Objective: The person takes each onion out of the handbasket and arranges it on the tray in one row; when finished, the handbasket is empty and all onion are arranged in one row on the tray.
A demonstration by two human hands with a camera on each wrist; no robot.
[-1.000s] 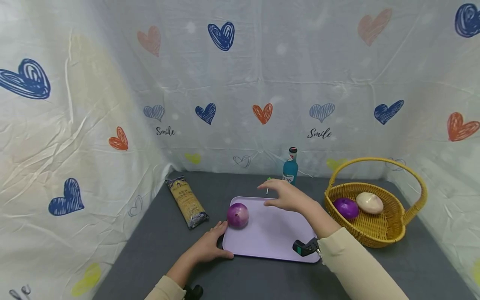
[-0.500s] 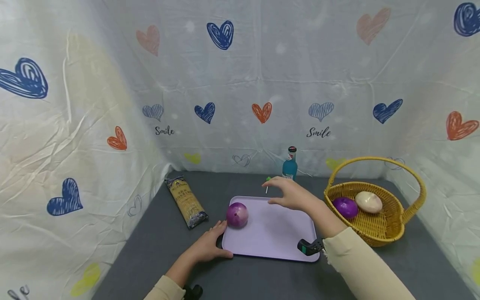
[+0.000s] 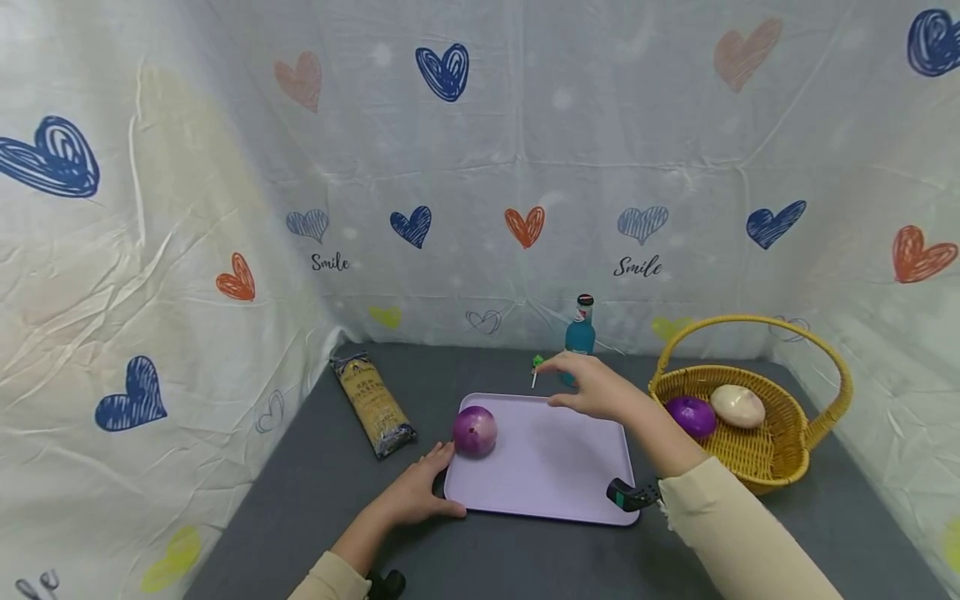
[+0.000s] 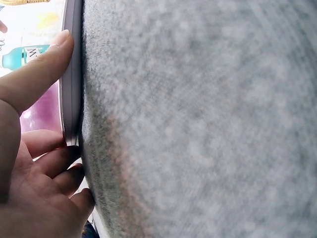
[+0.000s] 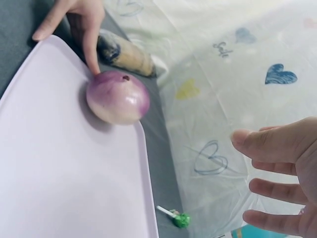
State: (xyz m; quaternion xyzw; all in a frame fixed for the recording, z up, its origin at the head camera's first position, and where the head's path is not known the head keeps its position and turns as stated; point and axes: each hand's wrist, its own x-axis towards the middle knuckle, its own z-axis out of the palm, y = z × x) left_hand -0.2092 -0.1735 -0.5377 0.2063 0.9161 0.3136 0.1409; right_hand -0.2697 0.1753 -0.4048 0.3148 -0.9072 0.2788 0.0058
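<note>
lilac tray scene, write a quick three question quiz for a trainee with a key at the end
1. Which thing rests on the lilac tray: A) bottle, B) purple onion, C) lollipop?
2. True or false: the right hand grips the purple onion.
3. How many things lie in the yellow basket?

Key: 1. B; 2. false, its fingers are spread apart and hold nothing; 3. two.

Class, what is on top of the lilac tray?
A purple onion sits near the left edge of the lilac tray. The spot beneath it is covered and cannot be seen.
</note>
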